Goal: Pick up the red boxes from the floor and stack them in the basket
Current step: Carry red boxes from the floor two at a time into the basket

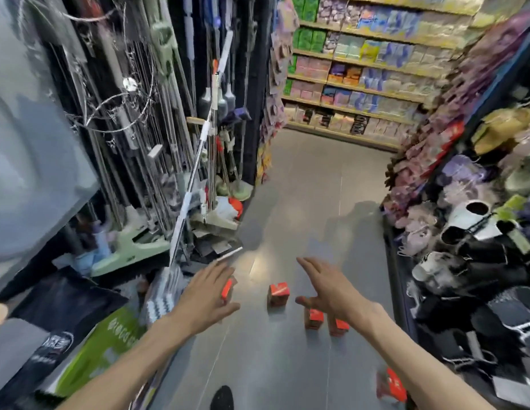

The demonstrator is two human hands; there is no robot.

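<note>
Several small red boxes stand on the grey shop floor. One red box (278,294) is in the middle between my hands. Another red box (228,289) is partly hidden behind my left hand (207,294). Two more red boxes (314,318) (340,326) sit just under my right hand (329,287). A further red box (391,385) shows blurred beside my right forearm. Both hands reach forward above the floor with fingers spread and hold nothing. No basket is visible.
The aisle floor (302,202) runs ahead to stocked shelves (361,69). Mops and brooms (157,113) hang on the left rack, with bags (107,344) at its foot. Slippers (465,220) fill the right rack. A dark shoe tip (221,398) shows at the bottom.
</note>
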